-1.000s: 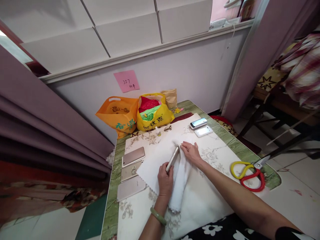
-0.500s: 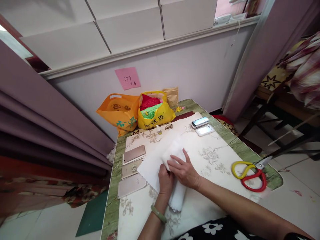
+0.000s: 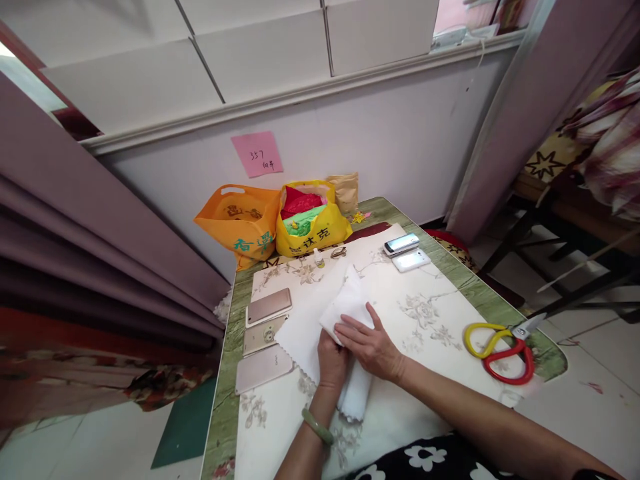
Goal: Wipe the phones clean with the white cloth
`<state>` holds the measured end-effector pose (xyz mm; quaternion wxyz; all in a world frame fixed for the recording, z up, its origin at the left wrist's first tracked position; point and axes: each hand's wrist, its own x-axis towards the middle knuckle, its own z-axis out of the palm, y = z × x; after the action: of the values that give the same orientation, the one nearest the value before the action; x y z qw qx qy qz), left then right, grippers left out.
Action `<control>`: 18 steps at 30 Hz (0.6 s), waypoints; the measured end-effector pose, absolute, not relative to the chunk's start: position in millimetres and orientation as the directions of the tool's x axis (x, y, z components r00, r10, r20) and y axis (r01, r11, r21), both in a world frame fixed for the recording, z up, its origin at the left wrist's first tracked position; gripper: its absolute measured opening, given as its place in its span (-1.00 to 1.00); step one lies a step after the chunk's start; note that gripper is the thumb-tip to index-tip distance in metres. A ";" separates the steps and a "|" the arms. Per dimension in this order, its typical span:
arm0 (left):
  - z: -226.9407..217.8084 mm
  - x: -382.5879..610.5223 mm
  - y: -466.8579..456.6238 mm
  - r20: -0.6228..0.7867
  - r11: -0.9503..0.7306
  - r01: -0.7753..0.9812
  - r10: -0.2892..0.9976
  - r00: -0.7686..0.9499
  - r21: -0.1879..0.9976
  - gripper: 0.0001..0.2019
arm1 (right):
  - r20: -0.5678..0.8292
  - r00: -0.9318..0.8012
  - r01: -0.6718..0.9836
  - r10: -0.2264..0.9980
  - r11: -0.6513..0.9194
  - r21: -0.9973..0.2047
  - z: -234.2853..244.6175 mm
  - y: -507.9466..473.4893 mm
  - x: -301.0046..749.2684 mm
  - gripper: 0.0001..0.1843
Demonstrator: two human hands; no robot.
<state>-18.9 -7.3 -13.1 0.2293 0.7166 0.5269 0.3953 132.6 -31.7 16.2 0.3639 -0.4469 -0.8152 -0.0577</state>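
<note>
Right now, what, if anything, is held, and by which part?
The white cloth, by its folded-over part: right hand resting on top, left hand at the near edge. Anything gripped underneath is hidden.

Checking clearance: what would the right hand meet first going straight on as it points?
The white cloth, which the right hand touches; beyond it, perhaps the rose-pink phone, though depth is unclear.

- Pink note (image 3: 257, 154): handwritten "357", on wall (image 3: 400, 140).
- Yellow bag (image 3: 331, 227): open, red and green contents showing.
- Orange bag (image 3: 243, 223): open, just left of yellow bag.
- Small bottle (image 3: 319, 259): upright, before yellow bag.
- Scissors (image 3: 518, 346): red and yellow handles, near table (image 3: 223, 407) edge, right.
</note>
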 end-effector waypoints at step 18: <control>-8.8 -17.1 -7.7 0.286 -0.309 0.566 0.949 0.132 0.764 -0.79 | 0.568 -0.078 0.839 0.819 0.361 -0.407 13.6 -1.2 161.3 -0.68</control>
<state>-17.1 -7.7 -8.8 0.2471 0.7105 0.5332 0.3871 161.3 -1.2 13.6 0.3768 -0.5650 -0.7339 -0.0130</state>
